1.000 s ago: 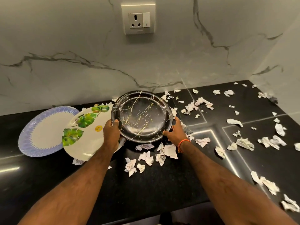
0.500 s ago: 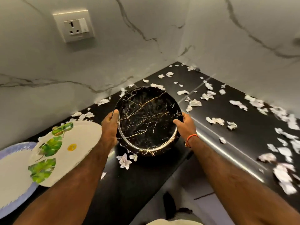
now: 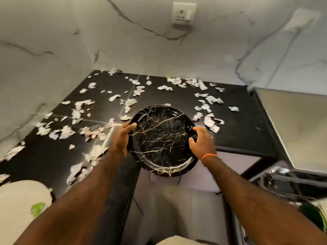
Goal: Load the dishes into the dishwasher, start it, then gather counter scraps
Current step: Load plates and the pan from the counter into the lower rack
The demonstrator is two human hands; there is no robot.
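**Mia:** Two hands hold one plate. Far out to the left of the left grip, low in the corner, I see a white plate [image 3: 21,200] with a green leaf on it. Only a bit of it shows.

**Sam:** What is between that plate and the left grip?

**Mia:** Lots of torn paper scraps [image 3: 63,132]. They lie all over the black worktop [image 3: 53,156], to the left of the left grip and beyond it, up to the wall.

**Sam:** And the left hand [image 3: 122,138] itself?

**Mia:** Its grip is clamped on the left rim of the black plate [image 3: 161,140]. The thumb lies over the top of the rim. The fingers go under, so I cannot see them.

**Sam:** Where is the black plate?

**Mia:** It is between the two grips, held up in the air. It has thin gold lines on it. It hangs over the front edge of the worktop, part above the worktop and part past it.

**Sam:** And the right hand [image 3: 201,144]?

**Mia:** Its grip is clamped on the right rim, with thumb and fingers curled over the edge. An orange band [image 3: 208,156] goes round that wrist.

**Sam:** What is to the right of the right grip?

**Mia:** More scraps, just beside it. Past the end of the worktop, low and far right, is something shiny and blurred. I cannot tell what it is. High above both grips, a wall socket [image 3: 184,14] sits on the white marble wall [image 3: 53,50].
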